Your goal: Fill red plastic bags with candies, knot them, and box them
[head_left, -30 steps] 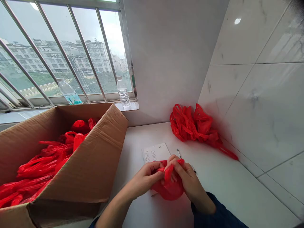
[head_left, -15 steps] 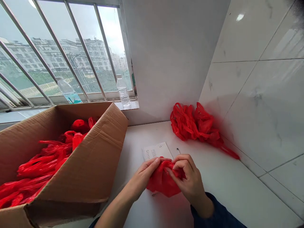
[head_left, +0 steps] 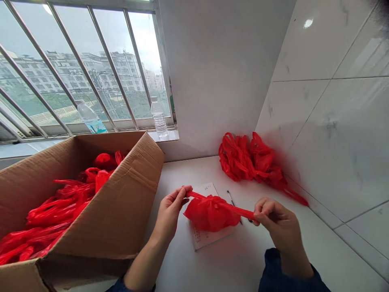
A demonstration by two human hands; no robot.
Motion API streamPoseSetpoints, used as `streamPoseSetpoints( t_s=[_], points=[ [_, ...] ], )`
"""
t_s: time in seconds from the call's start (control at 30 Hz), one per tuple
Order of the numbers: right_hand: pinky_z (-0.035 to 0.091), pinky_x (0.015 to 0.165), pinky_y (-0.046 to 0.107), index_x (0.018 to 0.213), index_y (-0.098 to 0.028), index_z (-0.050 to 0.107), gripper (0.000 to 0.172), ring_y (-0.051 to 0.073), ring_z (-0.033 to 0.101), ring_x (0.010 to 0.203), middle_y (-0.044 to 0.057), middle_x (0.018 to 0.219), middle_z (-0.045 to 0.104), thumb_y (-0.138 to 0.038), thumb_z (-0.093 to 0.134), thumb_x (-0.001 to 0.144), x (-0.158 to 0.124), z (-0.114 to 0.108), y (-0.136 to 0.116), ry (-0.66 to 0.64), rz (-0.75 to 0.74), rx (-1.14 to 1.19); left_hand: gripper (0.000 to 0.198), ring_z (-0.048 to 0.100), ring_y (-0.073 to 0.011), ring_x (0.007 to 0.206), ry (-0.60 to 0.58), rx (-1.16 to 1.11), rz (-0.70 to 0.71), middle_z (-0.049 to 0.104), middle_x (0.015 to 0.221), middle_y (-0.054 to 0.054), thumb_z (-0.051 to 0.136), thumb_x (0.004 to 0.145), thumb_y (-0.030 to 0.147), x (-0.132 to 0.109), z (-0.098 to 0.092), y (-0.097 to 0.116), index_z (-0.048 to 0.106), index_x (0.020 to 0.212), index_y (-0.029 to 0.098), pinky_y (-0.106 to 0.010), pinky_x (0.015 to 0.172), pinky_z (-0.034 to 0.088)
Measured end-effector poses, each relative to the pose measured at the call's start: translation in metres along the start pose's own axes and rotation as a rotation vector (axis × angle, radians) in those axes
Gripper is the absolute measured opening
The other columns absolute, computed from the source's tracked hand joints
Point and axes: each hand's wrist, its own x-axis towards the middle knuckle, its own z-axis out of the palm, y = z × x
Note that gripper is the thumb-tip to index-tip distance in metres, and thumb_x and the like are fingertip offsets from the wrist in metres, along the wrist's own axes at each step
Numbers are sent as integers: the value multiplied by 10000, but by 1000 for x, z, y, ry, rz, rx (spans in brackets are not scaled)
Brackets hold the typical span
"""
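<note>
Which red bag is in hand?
The bag over the notebook, its ends in left hand and right hand; bags in the carton and the pile by the wall lie untouched.

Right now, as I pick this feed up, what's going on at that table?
The bare left hand and bare right hand each pinch a stretched end of a bulging red plastic bag, drawn out sideways. It is over a white paper pad with writing; whether it rests there, I can't tell. Crumpled red plastic lies in an open brown cardboard box, and a crumpled red plastic heap lies by the wall.
</note>
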Motion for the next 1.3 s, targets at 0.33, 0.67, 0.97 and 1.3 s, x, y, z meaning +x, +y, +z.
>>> streamPoseSetpoints(
  t_s=[0.33, 0.67, 0.97, 1.3],
  points=[
    [434, 436, 191, 597, -193, 526, 337, 72, 497, 446, -43, 630, 541, -261, 803, 778, -4, -11, 2, 35, 228, 378, 440, 645, -161, 947, 278, -291, -90, 742, 1091, -104, 905, 605, 415, 12, -3, -9, 784, 954, 176, -207, 720, 461],
    [436, 508, 164, 643, -198, 468, 422, 57, 467, 485, -73, 611, 478, -424, 765, 841, -4, 31, -9, 11, 280, 656, 298, 605, -137, 942, 28, 45, 277, 660, 1160, -62, 693, 885, 397, -30, 15, 11, 723, 1132, 234, -220, 827, 481],
    [521, 837, 316, 950, -273, 671, 202, 186, 631, 908, 19, 967, 670, -449, 722, 866, -13, 58, -14, -233, -145, 78, 243, 616, -148, 836, -404, 638, 558, 658, 920, -18, 645, 822, 69, -60, 33, 17, 706, 987, 236, -231, 721, 459],
    [578, 736, 310, 986, -253, 684, 210, 199, 706, 740, 36, 839, 744, -324, 493, 941, -27, 89, 24, -499, -231, -477, 38, 663, -153, 777, -529, 262, 490, 708, 808, -35, 675, 859, 154, -80, 32, 30, 680, 834, 182, -238, 750, 510]
  ],
)
